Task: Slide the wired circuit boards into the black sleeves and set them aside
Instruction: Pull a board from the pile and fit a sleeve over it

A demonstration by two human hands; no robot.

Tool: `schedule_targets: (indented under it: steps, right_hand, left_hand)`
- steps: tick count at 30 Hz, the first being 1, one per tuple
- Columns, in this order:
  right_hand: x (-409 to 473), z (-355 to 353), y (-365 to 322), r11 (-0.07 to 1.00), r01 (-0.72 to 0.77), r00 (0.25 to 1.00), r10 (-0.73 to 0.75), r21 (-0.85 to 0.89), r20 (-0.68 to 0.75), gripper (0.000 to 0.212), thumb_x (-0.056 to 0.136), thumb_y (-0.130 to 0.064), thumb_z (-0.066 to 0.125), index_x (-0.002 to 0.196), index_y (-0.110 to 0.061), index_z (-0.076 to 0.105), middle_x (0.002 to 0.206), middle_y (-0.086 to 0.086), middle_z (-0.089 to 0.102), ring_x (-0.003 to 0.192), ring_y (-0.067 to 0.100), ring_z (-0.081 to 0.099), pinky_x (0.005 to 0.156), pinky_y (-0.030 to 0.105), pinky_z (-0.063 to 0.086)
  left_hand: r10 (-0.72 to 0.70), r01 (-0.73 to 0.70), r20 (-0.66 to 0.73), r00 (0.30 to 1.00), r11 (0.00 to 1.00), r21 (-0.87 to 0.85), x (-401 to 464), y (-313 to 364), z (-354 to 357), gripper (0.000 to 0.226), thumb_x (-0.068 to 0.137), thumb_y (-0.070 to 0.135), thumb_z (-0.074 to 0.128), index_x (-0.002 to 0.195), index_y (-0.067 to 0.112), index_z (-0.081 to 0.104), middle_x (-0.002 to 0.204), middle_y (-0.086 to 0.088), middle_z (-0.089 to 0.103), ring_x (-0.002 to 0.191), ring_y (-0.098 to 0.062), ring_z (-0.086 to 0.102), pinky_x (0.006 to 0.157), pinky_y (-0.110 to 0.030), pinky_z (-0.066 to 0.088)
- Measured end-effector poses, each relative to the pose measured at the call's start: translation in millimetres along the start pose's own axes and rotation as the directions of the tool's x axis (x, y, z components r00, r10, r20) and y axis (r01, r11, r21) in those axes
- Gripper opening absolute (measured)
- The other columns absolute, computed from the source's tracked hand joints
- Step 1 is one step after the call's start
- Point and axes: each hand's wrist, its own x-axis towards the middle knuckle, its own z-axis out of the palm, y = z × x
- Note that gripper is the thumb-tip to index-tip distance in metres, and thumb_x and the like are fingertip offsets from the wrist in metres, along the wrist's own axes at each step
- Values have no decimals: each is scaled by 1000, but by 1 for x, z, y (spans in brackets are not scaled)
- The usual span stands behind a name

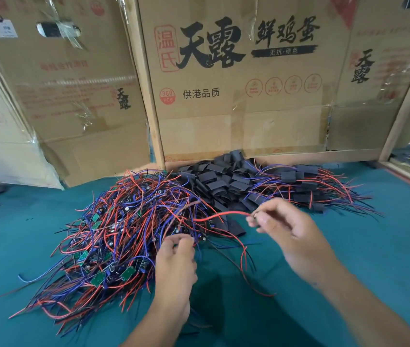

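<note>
While the right hand (280, 222) pinches the end of a thin red wire (220, 214) above the teal-covered bench (374, 246), the left hand (175, 259) pinches wires at the edge of the tangled heap of wired green circuit boards (114, 236). Flat black sleeves (220, 179) lie piled behind, against the printed cardboard boxes (236, 78), with sleeved boards (306, 186) just beside them (to the right).

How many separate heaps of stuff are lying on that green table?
3: tangled wired circuit boards on the left, empty black sleeves in the middle by the cardboard, and sleeved boards on the right. More may lie out of view.
</note>
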Motion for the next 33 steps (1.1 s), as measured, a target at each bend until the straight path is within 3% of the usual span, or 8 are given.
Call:
schedule_targets:
  steps: [2,4,8,11,14,22,28,33]
  right_hand:
    - [-1,-4,-2,996,36,993,-27,78,-115,7,90,-34,59,90,-28,64,78,5,70,69,15,65,62,26,52]
    - [-4,-2,-2,999,38,992,-41,-34,-121,17,86,-44,60,93,-29,63,72,2,65,62,15,57,58,28,46]
    - [-17,19,1,943,151,980,-104,-296,167,16,88,-37,62,104,-34,64,86,-7,64,76,9,60,70,23,46]
    - [-20,24,4,908,217,944,-102,-357,314,31,90,-17,66,118,-31,63,99,-13,58,89,11,59,79,24,47]
    - [-20,24,3,926,183,958,-93,-332,270,36,89,-10,69,113,-35,61,96,-16,59,89,11,59,76,18,46]
    - [-17,16,11,981,9,978,31,-192,204,7,92,-25,70,90,-28,65,81,-8,71,75,10,64,70,24,49]
    - [-11,5,21,944,-48,970,122,-325,212,12,92,-34,68,81,-34,65,67,-14,65,59,1,55,60,15,41]
    - [-4,-11,31,958,-163,964,206,-236,170,14,92,-23,69,80,-30,67,67,-3,68,60,11,62,59,31,52]
  left_hand:
    - [-5,8,69,998,999,-40,-2,2,0,11,92,11,54,82,11,57,61,-1,39,47,-12,25,48,-27,13]
    - [41,-29,265,963,998,-47,-13,3,7,16,88,22,59,78,12,65,62,-4,44,47,-12,31,45,-22,17]
    - [135,-100,526,840,990,-95,-32,-4,21,36,77,47,70,93,15,66,73,-5,58,55,-13,45,42,-23,34]
    - [180,-157,448,876,984,-89,-28,-4,19,29,81,40,75,94,15,68,72,-6,61,57,-16,45,43,-23,36]
    - [269,-243,401,876,963,-114,-24,-2,15,16,87,28,73,92,12,70,80,-13,65,58,-17,45,45,-25,37]
    - [313,-261,458,832,949,-175,-21,-4,15,22,74,24,82,91,15,73,81,-11,65,65,-18,62,64,-25,54]
    - [407,-421,310,859,907,-26,-14,-1,10,21,73,27,84,90,19,74,74,-18,60,63,-15,57,63,-21,50]
    - [427,-412,180,886,904,-116,-6,9,3,22,74,25,86,91,18,73,76,-4,67,61,-15,63,65,-22,53]
